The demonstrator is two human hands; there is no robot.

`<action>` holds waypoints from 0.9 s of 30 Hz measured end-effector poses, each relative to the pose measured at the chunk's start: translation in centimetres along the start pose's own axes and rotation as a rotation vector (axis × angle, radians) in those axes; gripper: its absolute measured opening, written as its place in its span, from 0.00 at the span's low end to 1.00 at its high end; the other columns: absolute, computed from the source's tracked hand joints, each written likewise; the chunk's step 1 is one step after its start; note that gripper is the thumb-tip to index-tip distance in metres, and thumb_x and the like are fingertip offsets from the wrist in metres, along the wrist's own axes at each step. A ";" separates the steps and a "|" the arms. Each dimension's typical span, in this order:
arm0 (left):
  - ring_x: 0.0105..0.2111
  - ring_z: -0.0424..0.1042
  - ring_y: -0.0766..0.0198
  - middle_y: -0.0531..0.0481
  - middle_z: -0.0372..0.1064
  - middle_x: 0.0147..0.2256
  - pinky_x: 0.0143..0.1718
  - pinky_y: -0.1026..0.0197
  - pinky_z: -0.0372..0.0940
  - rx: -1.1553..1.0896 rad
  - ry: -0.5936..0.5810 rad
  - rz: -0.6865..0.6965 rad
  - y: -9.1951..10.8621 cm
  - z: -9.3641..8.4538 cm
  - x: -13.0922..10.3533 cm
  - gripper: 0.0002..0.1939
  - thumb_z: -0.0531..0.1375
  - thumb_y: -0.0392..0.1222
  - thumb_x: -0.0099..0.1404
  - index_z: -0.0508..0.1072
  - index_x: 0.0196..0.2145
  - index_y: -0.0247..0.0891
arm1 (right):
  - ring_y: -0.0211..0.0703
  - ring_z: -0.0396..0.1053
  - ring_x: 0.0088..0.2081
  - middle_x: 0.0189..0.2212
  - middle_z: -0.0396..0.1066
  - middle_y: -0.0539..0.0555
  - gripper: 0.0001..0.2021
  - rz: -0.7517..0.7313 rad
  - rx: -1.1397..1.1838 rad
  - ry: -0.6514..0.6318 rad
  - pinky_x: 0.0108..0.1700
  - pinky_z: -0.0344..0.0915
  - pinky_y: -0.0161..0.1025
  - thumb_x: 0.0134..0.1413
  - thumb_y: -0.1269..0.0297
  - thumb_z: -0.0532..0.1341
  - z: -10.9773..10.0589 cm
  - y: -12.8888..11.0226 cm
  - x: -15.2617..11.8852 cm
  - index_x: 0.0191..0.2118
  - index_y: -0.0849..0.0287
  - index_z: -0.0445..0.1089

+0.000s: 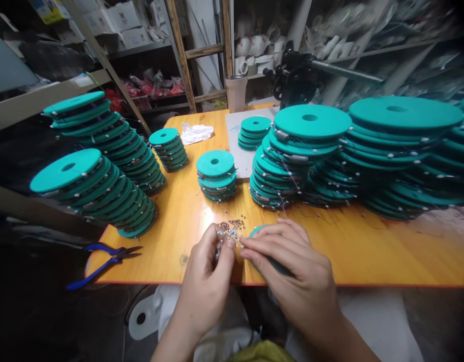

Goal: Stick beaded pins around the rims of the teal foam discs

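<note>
Near the table's front edge, my left hand (211,266) is curled with small pale beads (232,233) at its thumb and fingertips. My right hand (292,256) meets it from the right, its thumb and index finger pinched together; whatever lies between those tips is too small to make out. Under my right hand is a teal disc (259,230), mostly hidden by the fingers. Small brown beads (237,222) lie loose on the wood just beyond my left fingertips. A short stack of teal spools (215,173) stands behind the beads.
Tall, leaning stacks of teal spools stand at the left (66,171) and right (310,120). Blue-handled pliers (116,255) lie at the table's (160,251) left front corner. Farther back are a white cloth (196,132), a cup (236,93) and a black machine (297,75).
</note>
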State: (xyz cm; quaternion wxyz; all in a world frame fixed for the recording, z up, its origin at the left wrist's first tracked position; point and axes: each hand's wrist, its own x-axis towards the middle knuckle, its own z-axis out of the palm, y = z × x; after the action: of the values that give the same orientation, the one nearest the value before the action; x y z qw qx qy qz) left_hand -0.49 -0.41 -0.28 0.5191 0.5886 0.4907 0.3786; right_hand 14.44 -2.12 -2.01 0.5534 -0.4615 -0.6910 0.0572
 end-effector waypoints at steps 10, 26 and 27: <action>0.26 0.54 0.73 0.57 0.55 0.26 0.28 0.70 0.55 -0.284 0.108 0.032 -0.8 0.1 -0.4 0.18 0.59 0.53 0.69 0.61 0.30 0.37 | 0.39 0.66 0.37 0.29 0.71 0.49 0.05 0.031 0.024 -0.043 0.45 0.59 0.42 0.57 0.74 0.64 -0.1 -0.3 0.5 0.32 0.58 0.72; 0.18 0.54 0.76 0.60 0.53 0.20 0.19 0.75 0.55 -0.598 0.373 0.172 0.0 -0.7 -0.1 0.10 0.59 0.48 0.69 0.69 0.40 0.38 | 0.49 0.60 0.46 0.44 0.66 0.59 0.14 -0.123 -0.487 -0.359 0.46 0.58 0.45 0.68 0.61 0.56 -5.6 0.8 -2.1 0.53 0.63 0.66; 0.18 0.56 0.75 0.60 0.54 0.20 0.19 0.75 0.56 -0.579 0.398 0.193 0.1 -1.2 -0.2 0.09 0.59 0.47 0.70 0.69 0.41 0.39 | 0.49 0.60 0.45 0.43 0.67 0.58 0.13 -0.138 -0.512 -0.362 0.45 0.59 0.44 0.69 0.62 0.54 -6.0 0.9 -2.1 0.53 0.63 0.66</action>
State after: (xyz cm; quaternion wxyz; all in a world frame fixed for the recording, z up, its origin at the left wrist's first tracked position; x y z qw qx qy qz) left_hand -1.67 -0.29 0.06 0.5203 0.3757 0.3967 0.6563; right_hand 19.74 -5.70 -1.73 0.2899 -0.5202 -0.7998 -0.0747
